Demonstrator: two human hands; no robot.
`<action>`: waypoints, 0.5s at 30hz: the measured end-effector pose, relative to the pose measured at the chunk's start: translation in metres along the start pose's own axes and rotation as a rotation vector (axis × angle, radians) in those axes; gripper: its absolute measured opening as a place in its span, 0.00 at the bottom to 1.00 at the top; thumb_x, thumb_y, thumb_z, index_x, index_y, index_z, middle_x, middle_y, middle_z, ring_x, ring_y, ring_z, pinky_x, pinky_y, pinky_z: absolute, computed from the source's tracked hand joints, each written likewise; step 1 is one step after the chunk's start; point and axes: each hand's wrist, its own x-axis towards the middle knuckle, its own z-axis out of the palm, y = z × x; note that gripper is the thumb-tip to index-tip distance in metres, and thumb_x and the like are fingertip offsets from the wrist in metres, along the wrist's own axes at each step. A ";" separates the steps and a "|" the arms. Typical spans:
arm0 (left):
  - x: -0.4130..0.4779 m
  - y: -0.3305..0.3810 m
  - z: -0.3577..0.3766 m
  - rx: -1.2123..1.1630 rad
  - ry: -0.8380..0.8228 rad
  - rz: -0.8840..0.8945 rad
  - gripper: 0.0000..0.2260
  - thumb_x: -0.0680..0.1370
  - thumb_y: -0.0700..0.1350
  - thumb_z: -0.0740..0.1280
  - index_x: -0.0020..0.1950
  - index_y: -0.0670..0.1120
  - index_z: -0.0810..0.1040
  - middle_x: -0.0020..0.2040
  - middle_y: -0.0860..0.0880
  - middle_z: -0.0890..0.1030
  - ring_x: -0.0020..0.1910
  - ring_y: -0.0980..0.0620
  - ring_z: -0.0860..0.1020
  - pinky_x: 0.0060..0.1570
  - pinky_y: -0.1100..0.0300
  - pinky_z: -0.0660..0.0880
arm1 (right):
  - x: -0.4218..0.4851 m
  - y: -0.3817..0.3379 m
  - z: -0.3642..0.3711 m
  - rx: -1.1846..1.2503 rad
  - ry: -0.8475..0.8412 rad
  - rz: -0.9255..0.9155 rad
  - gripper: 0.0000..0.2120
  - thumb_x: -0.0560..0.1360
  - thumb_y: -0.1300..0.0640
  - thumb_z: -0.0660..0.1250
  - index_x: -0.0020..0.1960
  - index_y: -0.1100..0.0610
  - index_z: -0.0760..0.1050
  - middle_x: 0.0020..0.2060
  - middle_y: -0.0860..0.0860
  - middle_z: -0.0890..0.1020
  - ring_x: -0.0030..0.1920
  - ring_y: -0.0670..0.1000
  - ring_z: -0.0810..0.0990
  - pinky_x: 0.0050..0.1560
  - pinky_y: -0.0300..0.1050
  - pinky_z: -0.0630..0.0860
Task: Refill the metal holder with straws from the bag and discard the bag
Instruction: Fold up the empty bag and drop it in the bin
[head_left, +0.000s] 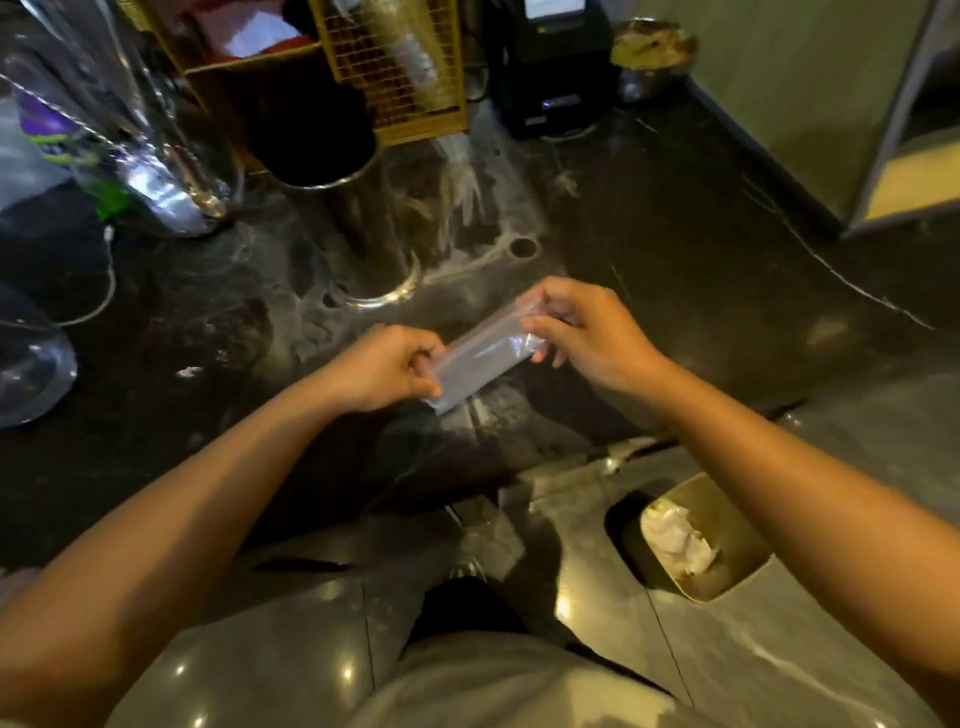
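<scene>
A clear plastic bag (485, 358), flat and folded into a narrow strip, is held above the dark counter (675, 249). My left hand (384, 371) pinches its lower left end and my right hand (582, 332) pinches its upper right end. No straws show inside the bag. The tall metal holder (358, 218) stands upright behind my hands, its dark opening toward me; what is inside it is hidden.
A yellow wire basket (415, 67) and a black machine (550, 62) stand at the back. Shiny metal vessels (166, 176) and a white cable (106, 270) lie at the left. On the floor at lower right sits a tan bin (727, 571) with crumpled paper.
</scene>
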 end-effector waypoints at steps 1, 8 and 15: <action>0.001 0.018 0.015 0.015 -0.003 0.016 0.08 0.67 0.37 0.72 0.43 0.45 0.78 0.34 0.50 0.77 0.29 0.65 0.75 0.36 0.73 0.69 | -0.017 0.007 -0.014 0.008 0.019 0.008 0.02 0.74 0.64 0.63 0.47 0.63 0.74 0.33 0.56 0.77 0.25 0.40 0.76 0.25 0.31 0.71; 0.019 0.135 0.134 0.046 -0.120 0.088 0.07 0.69 0.40 0.70 0.43 0.39 0.77 0.42 0.39 0.82 0.43 0.43 0.79 0.44 0.52 0.73 | -0.132 0.066 -0.111 -0.082 0.090 0.132 0.03 0.74 0.63 0.63 0.47 0.58 0.74 0.33 0.60 0.79 0.27 0.42 0.76 0.27 0.32 0.72; 0.070 0.179 0.274 0.072 -0.242 0.121 0.08 0.73 0.44 0.66 0.46 0.39 0.76 0.48 0.35 0.80 0.50 0.37 0.76 0.48 0.47 0.74 | -0.215 0.158 -0.147 -0.173 0.186 0.236 0.04 0.74 0.63 0.64 0.47 0.61 0.76 0.35 0.55 0.78 0.36 0.50 0.77 0.39 0.38 0.71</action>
